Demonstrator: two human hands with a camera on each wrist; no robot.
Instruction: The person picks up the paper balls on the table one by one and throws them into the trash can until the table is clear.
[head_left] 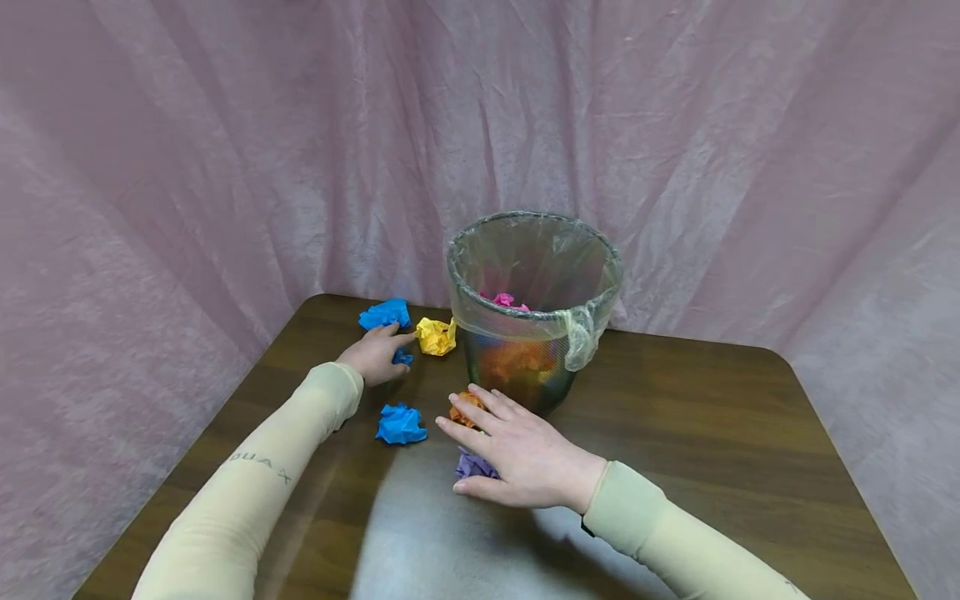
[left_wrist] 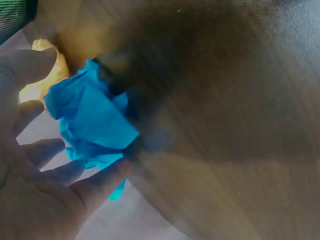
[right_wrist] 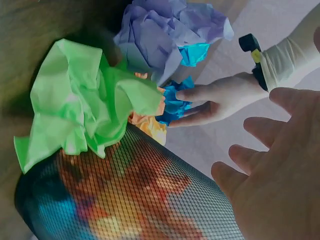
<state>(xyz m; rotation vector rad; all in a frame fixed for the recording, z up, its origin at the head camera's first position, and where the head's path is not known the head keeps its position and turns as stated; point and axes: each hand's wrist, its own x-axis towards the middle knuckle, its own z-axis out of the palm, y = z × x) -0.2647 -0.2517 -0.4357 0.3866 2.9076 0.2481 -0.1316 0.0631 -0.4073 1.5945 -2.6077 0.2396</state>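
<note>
At the left of the bin, my left hand [head_left: 378, 354] reaches over a blue crumpled paper ball [head_left: 402, 357]. In the left wrist view its fingers spread loosely beside the blue paper [left_wrist: 95, 120], not curled round it. Another blue ball [head_left: 385, 313] lies just past the fingers, with a yellow ball [head_left: 436, 337] to their right. My right hand [head_left: 525, 458], palm down and fingers spread, hovers over an orange ball [head_left: 467, 409] and a purple ball [head_left: 477, 465]. A green ball [right_wrist: 85, 100] shows in the right wrist view, mostly hidden under that hand from above.
A mesh wastebasket [head_left: 536, 333] lined with a clear bag stands at the back of the brown table [head_left: 697, 433], with coloured crumpled paper inside. One more blue ball [head_left: 401, 424] lies between the hands. A pink curtain [head_left: 375, 150] hangs behind the table.
</note>
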